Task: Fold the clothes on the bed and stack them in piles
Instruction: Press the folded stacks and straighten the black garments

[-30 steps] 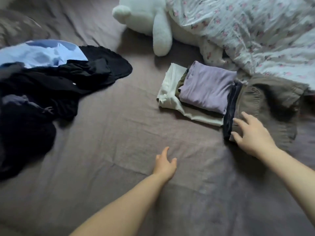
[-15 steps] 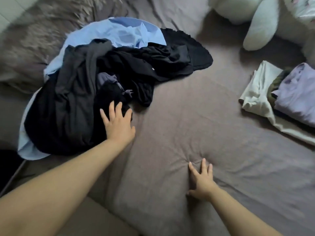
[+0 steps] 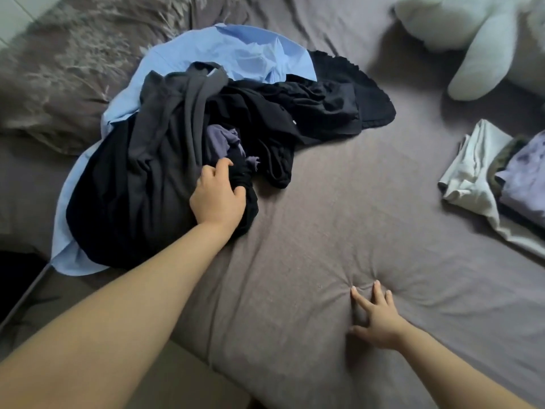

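Two bare hands reach over the grey-brown bed (image 3: 339, 216). Left hand (image 3: 216, 197) curls its fingers (image 3: 224, 165) around black crumpled fabric (image 3: 247, 184) in the unfolded dark clothes heap (image 3: 165, 178). Right hand (image 3: 376, 320) presses flat, fingers apart. Folded lilac-and-white stack (image 3: 501, 178) lies far right.

The left hand (image 3: 218, 199) grips a bunched fold of black fabric (image 3: 244, 184) at the near edge of a heap of unfolded dark clothes (image 3: 165, 178), which lies on a crumpled light-blue shirt (image 3: 236, 51). The right hand (image 3: 376, 323) presses flat, fingers spread, on the grey-brown bed sheet (image 3: 324, 216), denting it. At the right edge sits a stack of folded garments: a pale cream piece (image 3: 472, 172) under a lilac one (image 3: 525, 178). A white plush toy (image 3: 477, 39) lies beyond.
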Available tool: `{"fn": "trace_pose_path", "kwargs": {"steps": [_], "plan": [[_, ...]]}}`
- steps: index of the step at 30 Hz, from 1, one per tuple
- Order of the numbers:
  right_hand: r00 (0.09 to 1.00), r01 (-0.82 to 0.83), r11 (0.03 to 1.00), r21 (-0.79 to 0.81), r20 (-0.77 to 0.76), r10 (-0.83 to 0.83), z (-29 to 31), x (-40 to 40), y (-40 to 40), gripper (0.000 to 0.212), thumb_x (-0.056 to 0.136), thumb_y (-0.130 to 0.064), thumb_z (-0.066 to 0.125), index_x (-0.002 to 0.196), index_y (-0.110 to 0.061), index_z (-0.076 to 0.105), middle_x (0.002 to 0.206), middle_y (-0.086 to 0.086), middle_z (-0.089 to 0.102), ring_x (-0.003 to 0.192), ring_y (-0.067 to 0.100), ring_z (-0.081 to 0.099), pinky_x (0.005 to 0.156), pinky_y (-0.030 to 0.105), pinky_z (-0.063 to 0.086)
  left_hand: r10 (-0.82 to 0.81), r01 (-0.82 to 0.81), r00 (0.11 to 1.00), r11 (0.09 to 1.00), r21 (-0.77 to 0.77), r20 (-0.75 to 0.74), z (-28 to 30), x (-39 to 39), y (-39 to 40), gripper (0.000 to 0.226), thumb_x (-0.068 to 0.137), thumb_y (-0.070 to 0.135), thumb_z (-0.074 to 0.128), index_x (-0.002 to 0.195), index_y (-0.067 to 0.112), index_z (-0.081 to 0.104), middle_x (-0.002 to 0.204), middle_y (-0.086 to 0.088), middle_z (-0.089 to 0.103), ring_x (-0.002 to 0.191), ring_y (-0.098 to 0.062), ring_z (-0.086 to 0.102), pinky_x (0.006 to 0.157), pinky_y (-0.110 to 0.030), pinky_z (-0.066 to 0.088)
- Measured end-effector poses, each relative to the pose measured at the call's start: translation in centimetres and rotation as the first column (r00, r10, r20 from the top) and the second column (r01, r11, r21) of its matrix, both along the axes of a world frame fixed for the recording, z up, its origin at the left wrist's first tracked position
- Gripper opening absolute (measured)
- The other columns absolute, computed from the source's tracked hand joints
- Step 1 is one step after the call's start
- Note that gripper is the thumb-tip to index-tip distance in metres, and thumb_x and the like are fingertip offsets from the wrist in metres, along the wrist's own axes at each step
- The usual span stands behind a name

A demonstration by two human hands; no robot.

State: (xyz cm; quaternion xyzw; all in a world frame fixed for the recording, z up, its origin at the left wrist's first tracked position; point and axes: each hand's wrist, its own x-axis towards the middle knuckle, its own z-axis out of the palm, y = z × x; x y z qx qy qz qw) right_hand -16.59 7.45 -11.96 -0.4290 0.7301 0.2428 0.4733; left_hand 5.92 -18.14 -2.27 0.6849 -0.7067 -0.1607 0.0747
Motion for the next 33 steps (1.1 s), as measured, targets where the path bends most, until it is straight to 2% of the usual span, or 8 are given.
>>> {"fn": "trace_pose_path", "kwargs": {"steps": [4, 8, 12, 21, 25, 27, 30, 33], "plan": [[0.806, 0.589, 0.774, -0.232, 0.232, -0.544, 3.3, 2.4, -1.7, 0.066, 0.091, -0.055, 0.051, 0.142, -0.014, 0.044, 0.153, 0.018, 0.031, 0.14, 0.026, 0.029, 0.112, 0.032, 0.025, -0.306, 0.311, 0.945, 0.95, 0.024, -0.115, 1.8, -4.9, 8.7, 0.042, 0.084, 0.037, 0.048, 0.121, 0.017, 0.053, 0.108, -0.01, 0.06, 0.095, -0.034, 0.062, 0.068, -0.039, 0.047], [-0.143, 0.981, -0.013, 0.196, 0.671, -0.727, 8.2, 3.3, -2.6, 0.048, 0.1, -0.049, 0.035, 0.114, -0.015, 0.065, 0.106, 0.006, 0.07, 0.097, 0.019, 0.063, 0.083, 0.034, 0.048, -0.326, 0.43, 0.873, 0.865, 0.258, -0.362, 3.0, -10.7, 17.6, 0.048, 0.091, 0.036, 0.043, 0.135, 0.017, 0.044, 0.127, -0.007, 0.056, 0.115, -0.028, 0.055, 0.086, -0.038, 0.045], [-0.465, 0.885, -0.308, 0.35, 0.719, -0.517, 10.1, -0.1, 1.2, 0.056, 0.095, -0.055, 0.04, 0.103, -0.012, 0.075, 0.105, 0.009, 0.072, 0.096, 0.021, 0.069, 0.085, 0.032, 0.056, -0.361, 0.486, 0.864, 0.777, 0.399, -0.35, 3.1, -13.9, 22.9, 0.048, 0.098, 0.029, 0.041, 0.143, 0.017, 0.033, 0.139, -0.004, 0.046, 0.126, -0.023, 0.046, 0.097, -0.036, 0.039], [-0.28, 0.959, -0.233, 0.163, 0.69, -0.668, 11.2, -9.4, 13.7, 0.031, 0.091, -0.021, 0.054, 0.116, -0.006, 0.063, 0.104, 0.013, 0.071, 0.087, 0.022, 0.068, 0.071, 0.033, 0.054, -0.661, 0.797, 0.585, 0.36, 0.485, -0.471, 0.4, -16.5, 30.4, 0.056, 0.09, 0.053, 0.047, 0.137, 0.024, 0.045, 0.123, -0.003, 0.055, 0.118, -0.023, 0.05, 0.098, -0.036, 0.043], [0.112, 0.993, 0.08, -0.081, 0.565, -0.817, 10.4, -12.0, 18.5, 0.035, 0.083, 0.009, 0.047, 0.109, -0.003, 0.069, 0.095, 0.012, 0.07, 0.087, 0.023, 0.061, 0.073, 0.032, 0.045, 0.014, 0.357, 0.907, 0.506, 0.785, -0.421, -2.4, -18.8, 30.1, 0.06, 0.093, 0.049, 0.051, 0.14, 0.012, 0.042, 0.13, -0.004, 0.055, 0.114, -0.022, 0.056, 0.094, -0.028, 0.046], [0.235, 0.97, 0.233, -0.074, 0.554, -0.799, 10.2, -11.8, 19.7, 0.04, 0.08, 0.015, 0.044, 0.101, -0.005, 0.072, 0.102, 0.003, 0.071, 0.087, 0.018, 0.063, 0.071, 0.023, 0.049, 0.492, 0.165, 0.81, 0.331, 0.929, -0.319, -3.7, -20.0, 29.5, 0.082, 0.079, 0.065, 0.061, 0.139, 0.011, 0.044, 0.134, -0.004, 0.055, 0.111, -0.024, 0.06, 0.088, -0.035, 0.054], [0.308, 0.93, 0.367, -0.013, 0.569, -0.762, 9.9, -10.6, 20.4, 0.033, 0.079, 0.016, 0.047, 0.086, -0.003, 0.073, 0.114, -0.01, 0.065, 0.093, 0.005, 0.063, 0.07, 0.014, 0.05, 0.736, 0.025, 0.648, 0.235, 0.972, -0.194, -6.6, -20.5, 29.3, 0.125, 0.038, 0.076, 0.079, 0.14, 0.012, 0.044, 0.135, -0.005, 0.055, 0.112, -0.028, 0.059, 0.094, -0.045, 0.051], [0.344, 0.903, 0.429, 0.018, 0.565, -0.75, 9.0, -9.2, 20.7, 0.019, 0.084, 0.0, 0.061, 0.084, -0.013, 0.075, 0.109, -0.011, 0.065, 0.097, 0.006, 0.062, 0.081, 0.018, 0.049, 0.729, -0.041, 0.652, 0.31, 0.95, -0.209, -6.6, -20.2, 29.8, 0.067, 0.075, 0.031, 0.075, 0.131, 0.005, 0.049, 0.122, -0.012, 0.061, 0.101, -0.031, 0.062, 0.083, -0.043, 0.055]]}}
